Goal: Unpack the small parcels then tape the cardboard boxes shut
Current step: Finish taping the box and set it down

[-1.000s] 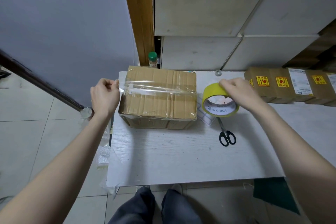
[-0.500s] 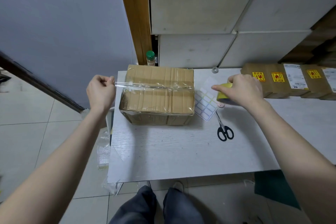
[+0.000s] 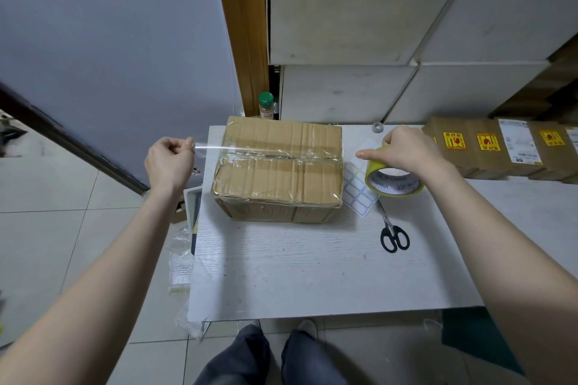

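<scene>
We note, left to right: our left hand (image 3: pixel 170 164), left of centre, pinches the free end of a clear tape strip (image 3: pixel 209 148) stretched over the top seam of the cardboard box (image 3: pixel 276 166) at frame centre on the white table (image 3: pixel 297 272). Right of the box lie a label sheet (image 3: pixel 356 194) and black scissors (image 3: pixel 394 236). Our right hand (image 3: pixel 406 151) grips the yellow tape roll (image 3: pixel 392 181). Small parcels (image 3: pixel 500 147) line the right edge.

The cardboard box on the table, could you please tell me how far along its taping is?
Done: the cardboard box is closed. In hand: the left hand pinches the tape end while the right hand holds the tape roll. Left: pressing down and cutting; scissors lie untouched.
</scene>
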A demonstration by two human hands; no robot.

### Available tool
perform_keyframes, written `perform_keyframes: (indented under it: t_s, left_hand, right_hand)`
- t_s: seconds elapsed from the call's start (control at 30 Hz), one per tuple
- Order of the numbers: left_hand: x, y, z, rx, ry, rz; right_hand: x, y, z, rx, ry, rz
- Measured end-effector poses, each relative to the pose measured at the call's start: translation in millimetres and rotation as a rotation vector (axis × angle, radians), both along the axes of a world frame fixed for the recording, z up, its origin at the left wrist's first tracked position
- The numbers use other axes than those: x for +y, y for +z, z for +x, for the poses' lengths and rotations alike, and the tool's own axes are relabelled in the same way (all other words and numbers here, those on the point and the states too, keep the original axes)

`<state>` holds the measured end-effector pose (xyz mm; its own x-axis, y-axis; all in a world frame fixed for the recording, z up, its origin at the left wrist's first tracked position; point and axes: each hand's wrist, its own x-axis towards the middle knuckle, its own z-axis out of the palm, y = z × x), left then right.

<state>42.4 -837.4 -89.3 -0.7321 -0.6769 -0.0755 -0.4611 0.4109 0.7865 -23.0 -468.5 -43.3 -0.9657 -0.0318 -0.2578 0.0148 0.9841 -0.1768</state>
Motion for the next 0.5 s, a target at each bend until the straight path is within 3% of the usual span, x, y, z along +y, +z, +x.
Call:
perform_keyframes:
  t_s: [0.5]
  left_hand:
    - [3.2, -20.2, -2.6, -0.072, -0.072, -0.125]
  right_hand:
    - [-3.1, -15.6, -10.3, -0.100, -0.017, -0.011]
